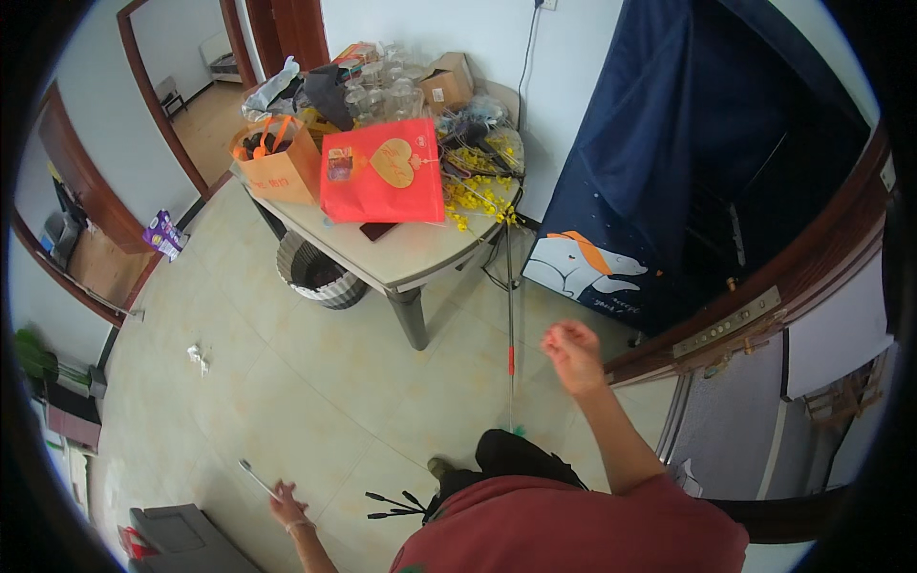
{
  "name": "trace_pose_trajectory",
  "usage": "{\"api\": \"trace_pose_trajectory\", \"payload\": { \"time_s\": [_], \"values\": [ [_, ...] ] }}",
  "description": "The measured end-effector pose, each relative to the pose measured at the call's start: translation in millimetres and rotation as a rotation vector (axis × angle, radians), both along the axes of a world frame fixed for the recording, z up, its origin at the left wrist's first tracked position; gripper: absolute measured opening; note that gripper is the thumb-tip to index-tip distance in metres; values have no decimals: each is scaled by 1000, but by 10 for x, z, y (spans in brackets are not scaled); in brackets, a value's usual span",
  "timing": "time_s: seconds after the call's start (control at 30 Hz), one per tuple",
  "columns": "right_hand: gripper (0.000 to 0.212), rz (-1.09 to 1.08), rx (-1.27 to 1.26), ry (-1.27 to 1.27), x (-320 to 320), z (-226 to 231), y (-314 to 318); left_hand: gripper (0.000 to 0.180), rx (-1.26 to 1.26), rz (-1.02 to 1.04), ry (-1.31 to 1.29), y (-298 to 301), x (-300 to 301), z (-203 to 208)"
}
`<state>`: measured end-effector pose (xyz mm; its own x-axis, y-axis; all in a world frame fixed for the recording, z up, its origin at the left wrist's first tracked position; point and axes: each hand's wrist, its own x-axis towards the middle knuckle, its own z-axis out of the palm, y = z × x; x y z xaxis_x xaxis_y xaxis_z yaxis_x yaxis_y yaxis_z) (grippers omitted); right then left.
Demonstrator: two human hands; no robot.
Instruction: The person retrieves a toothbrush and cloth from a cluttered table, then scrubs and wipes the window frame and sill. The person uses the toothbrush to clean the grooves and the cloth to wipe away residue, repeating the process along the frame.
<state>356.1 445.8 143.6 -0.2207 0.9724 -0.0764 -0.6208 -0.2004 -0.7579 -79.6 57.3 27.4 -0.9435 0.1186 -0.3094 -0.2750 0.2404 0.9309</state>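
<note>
My left hand [288, 506] is low at the left, its fingers around one end of a slim white stick with a greyish tip [254, 477]. The stick resembles a toothbrush, but is too small to be sure. It points up and left over the tiled floor. My right hand [573, 357] is raised at the right, near the door frame. Its fingers are curled in, and whether anything lies inside them is hidden. Just left of it, a thin pole with a red section [511, 361] runs from the table's edge down toward my legs.
Ahead stands a table [373, 253] bearing a red bag [377, 186], an orange paper bag [277, 167], glasses, a cardboard box [447, 84] and yellow flowers [478, 196]. Beneath it is a striped basket [310, 277]. A dark blue fabric cover [611, 181] is at right; crumpled white paper [198, 358] lies left.
</note>
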Motion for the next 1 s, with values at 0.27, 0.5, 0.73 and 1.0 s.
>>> {"api": "trace_pose_trajectory", "payload": {
  "time_s": [0.27,0.5,0.73,1.0],
  "values": [
    [7,-242,-5,-4,129,81,525,29,180,-386,129,2028,-346,572],
    [5,-239,-88,43,-421,-319,1775,22,173,-686,327,3882,-310,1301],
    [4,-135,-123,87,-1043,-429,3543,19,-12,-1032,809,6144,-247,1713],
    [5,-206,-214,7,-1021,-502,4507,41,126,-1440,1239,8367,15,1802]
  ]
}}
